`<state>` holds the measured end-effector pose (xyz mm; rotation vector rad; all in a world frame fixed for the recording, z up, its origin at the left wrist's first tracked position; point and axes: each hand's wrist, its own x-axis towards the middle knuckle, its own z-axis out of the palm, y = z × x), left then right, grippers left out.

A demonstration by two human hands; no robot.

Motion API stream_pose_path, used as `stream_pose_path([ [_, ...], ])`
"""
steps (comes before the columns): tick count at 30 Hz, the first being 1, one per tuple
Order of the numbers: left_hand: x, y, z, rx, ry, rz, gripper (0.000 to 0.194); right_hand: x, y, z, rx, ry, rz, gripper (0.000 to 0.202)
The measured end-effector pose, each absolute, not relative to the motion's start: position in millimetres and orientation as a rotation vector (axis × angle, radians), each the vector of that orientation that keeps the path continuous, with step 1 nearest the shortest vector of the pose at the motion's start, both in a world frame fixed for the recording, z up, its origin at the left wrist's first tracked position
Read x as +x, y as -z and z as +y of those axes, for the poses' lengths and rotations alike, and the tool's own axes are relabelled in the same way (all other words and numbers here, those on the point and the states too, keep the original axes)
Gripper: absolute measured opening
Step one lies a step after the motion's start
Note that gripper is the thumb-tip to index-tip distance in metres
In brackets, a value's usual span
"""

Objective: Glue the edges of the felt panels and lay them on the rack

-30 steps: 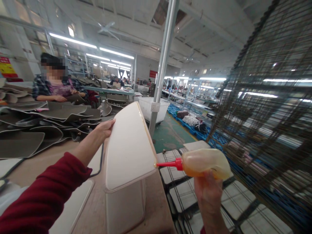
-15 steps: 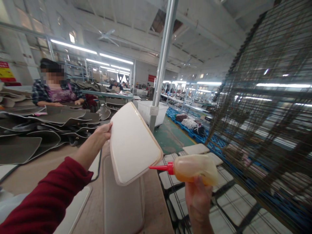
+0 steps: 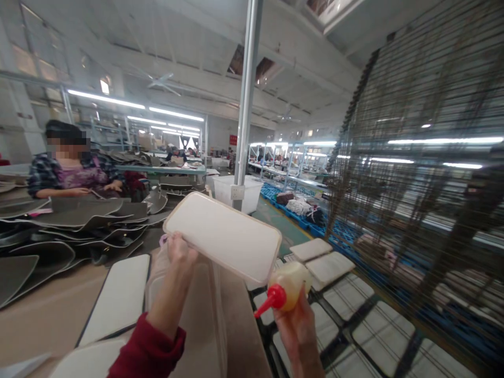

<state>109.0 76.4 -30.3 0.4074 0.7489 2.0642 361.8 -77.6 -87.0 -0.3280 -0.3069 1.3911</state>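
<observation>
My left hand (image 3: 180, 249) grips a white, rounded rectangular panel (image 3: 224, 233) by its near left edge. The panel is held up in the air, tilted, with a thin pale border around it. In my right hand (image 3: 297, 320) is a squeeze bottle (image 3: 291, 283) of amber liquid with a red nozzle (image 3: 271, 299). That nozzle points down and to the left, just below the panel's right corner and apart from it. Beneath the panel, a stack of similar pale panels (image 3: 189, 315) lies on the brown tabletop (image 3: 240, 315).
A wire rack (image 3: 334, 325) on the right bears several white panels and has raised wire shelves (image 3: 413, 157). Grey curved sheets (image 3: 86, 215) are piled at left, with a co-worker (image 3: 74, 168) behind them. A metal post (image 3: 246, 94) and white bin (image 3: 248, 194) stand ahead.
The panel has turned from steep to nearly level and its left edge has come nearer. My right hand has moved left and down; the nozzle has left the panel's edge and now points downward.
</observation>
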Motion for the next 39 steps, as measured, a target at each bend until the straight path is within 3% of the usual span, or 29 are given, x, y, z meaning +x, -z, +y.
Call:
stream_pose_path([
  [9,147,37,14,0.204,-1.984,0.822,0.029,379,87,-87,-0.375,-1.515,-0.305,0.043],
  [16,112,33,-35,0.211,-1.917,0.67,0.028,365,107,-76,-0.374,-1.528,-0.296,0.035],
  [20,74,28,-62,0.205,-1.964,0.615,0.031,342,109,-61,-0.359,-1.572,-0.22,0.043],
  [23,40,29,-78,0.401,-2.144,0.957,0.037,325,109,-52,-0.355,-1.584,-0.208,0.046],
  [27,18,20,-83,1.061,-2.357,1.727,0.066,304,104,-47,-0.37,-1.548,-0.208,0.043],
  [29,25,5,-71,1.775,-2.022,1.904,0.061,294,98,-49,-0.389,-1.53,-0.228,0.044],
  [31,41,-12,-50,2.414,-1.424,1.787,0.053,287,92,-52,-0.404,-1.531,-0.263,0.044],
  [34,69,-32,-14,2.746,-0.732,1.575,0.06,282,87,-59,-0.428,-1.545,-0.315,0.041],
  [36,82,-39,6,2.71,-0.567,1.442,0.057,283,88,-63,-0.442,-1.545,-0.344,0.042],
  [39,91,-44,26,2.348,-0.811,1.238,0.035,286,91,-68,-0.448,-1.516,-0.368,0.041],
])
